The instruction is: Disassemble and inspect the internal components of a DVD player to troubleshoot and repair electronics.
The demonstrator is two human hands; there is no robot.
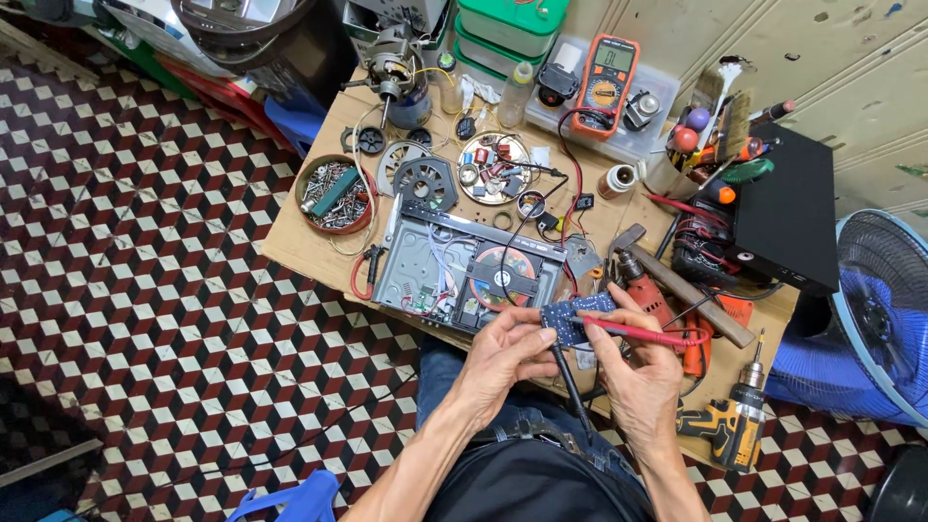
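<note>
My left hand (505,353) grips a small blue circuit board (578,319) by its near edge, with a black probe (568,379) running down beside it. My right hand (640,365) holds a red probe (638,334), its tip touching the board. Both hands hover over the front edge of a low cardboard-topped table (304,249). Just beyond the board lies an opened grey disc player (462,266) with a disc inside. An orange multimeter (606,85) stands at the back, its leads trailing toward me.
A bowl of screws (335,193), a dish of small parts (494,166), a motor (391,60), a hammer (677,280), a red drill (646,290), a yellow cordless drill (735,425), a black box (788,208) and a blue fan (884,309) crowd the area. Checkered floor lies left.
</note>
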